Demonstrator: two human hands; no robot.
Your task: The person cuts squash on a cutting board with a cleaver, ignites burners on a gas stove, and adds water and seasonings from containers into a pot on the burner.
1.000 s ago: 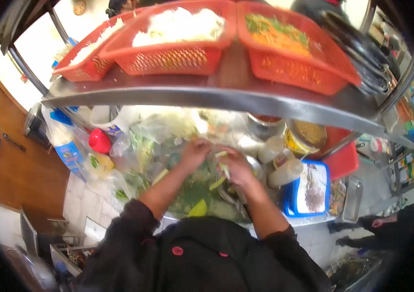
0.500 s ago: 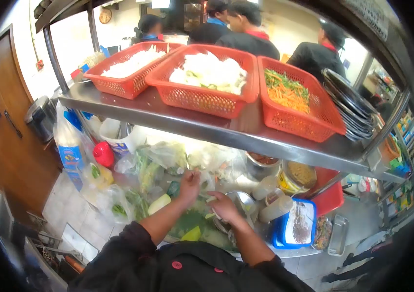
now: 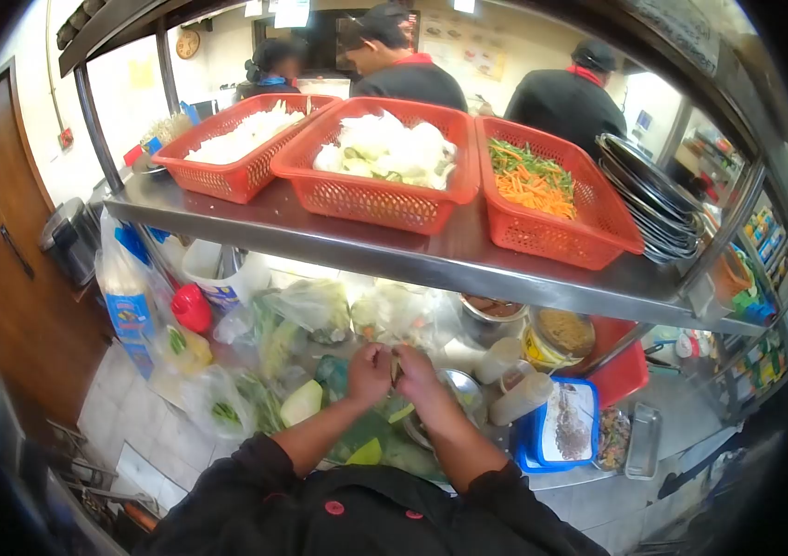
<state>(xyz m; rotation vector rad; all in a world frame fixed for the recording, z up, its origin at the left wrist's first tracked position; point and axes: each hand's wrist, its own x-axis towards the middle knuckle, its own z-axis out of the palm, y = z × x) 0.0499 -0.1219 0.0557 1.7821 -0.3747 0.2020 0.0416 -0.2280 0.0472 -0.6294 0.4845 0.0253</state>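
Note:
My left hand (image 3: 371, 373) and my right hand (image 3: 416, 375) meet over the worktop, fingers curled in. Between them shows a sliver of something small and greenish (image 3: 396, 371), too blurred to name. Just right of my right hand is a metal bowl (image 3: 461, 382), partly covered by my forearm. A pale green vegetable piece (image 3: 303, 404) lies left of my left forearm. Under my arms spreads a dark green surface (image 3: 343, 435), with a bright green piece (image 3: 366, 452) on it.
Red baskets of cut vegetables (image 3: 375, 206) and stacked dark plates (image 3: 649, 199) stand on a steel shelf (image 3: 394, 259) above my hands. Bagged greens (image 3: 315, 306) lie behind. To the right are squeeze bottles (image 3: 519, 398) and a blue tub (image 3: 530, 435). Several people work beyond the shelf.
My hands, apart before, have come together. The bag-like clear plastic near them is no longer by my fingers. My view has shifted slightly, and the people beyond have moved.

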